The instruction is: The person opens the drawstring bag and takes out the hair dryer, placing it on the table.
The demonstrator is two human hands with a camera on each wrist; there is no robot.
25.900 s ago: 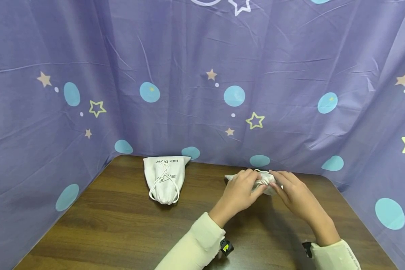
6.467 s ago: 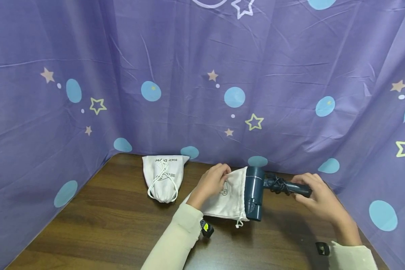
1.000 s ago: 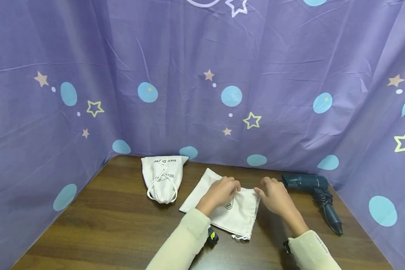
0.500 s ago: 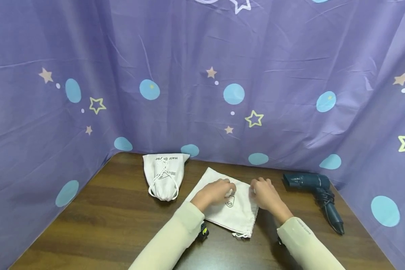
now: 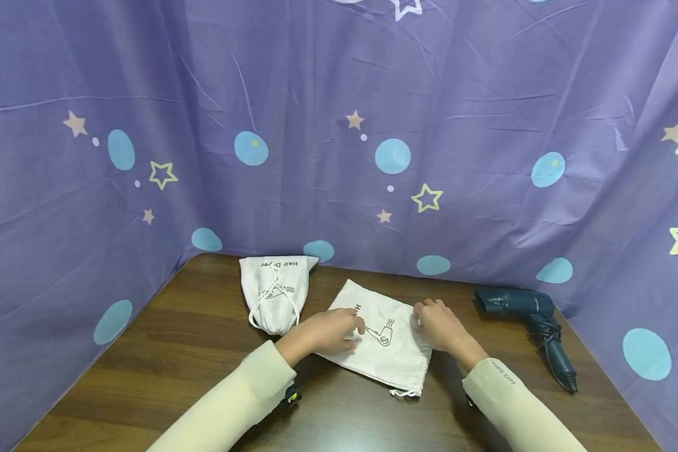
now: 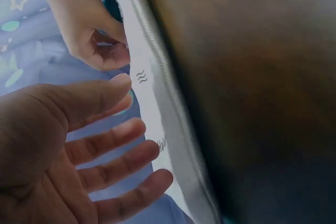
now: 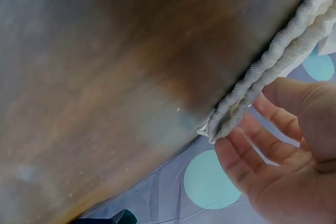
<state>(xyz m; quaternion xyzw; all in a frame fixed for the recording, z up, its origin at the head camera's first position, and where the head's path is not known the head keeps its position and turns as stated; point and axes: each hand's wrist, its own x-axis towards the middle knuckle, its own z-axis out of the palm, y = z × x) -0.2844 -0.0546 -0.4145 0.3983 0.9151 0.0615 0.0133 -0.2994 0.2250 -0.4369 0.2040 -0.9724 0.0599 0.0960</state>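
A white cloth drawstring bag (image 5: pixel 409 358) with a hair dryer print lies flat on the table, its gathered mouth toward the right. Over its left part is my left hand (image 5: pixel 329 331), fingers spread and slightly bent, holding nothing; the left wrist view shows the fingertips (image 6: pixel 160 150) close to the cloth. My right hand (image 5: pixel 442 326) touches the bag's far right corner. In the right wrist view its loosely bent fingers (image 7: pixel 244 156) lie along the corded hem (image 7: pixel 262 72). To the right lies a dark blue hair dryer (image 5: pixel 516 304), its cord wrapped around the handle.
A second white drawstring bag (image 5: pixel 277 292), bulging and drawn shut, lies at the back left of the wooden table (image 5: pixel 164 370). Behind the table hangs a purple curtain (image 5: pixel 316 188) with stars and blue dots.
The hair dryer has come out of the right bag and been laid at the right. The bag now lies flat. Just now my left hand moved left across it, uncovering the print.
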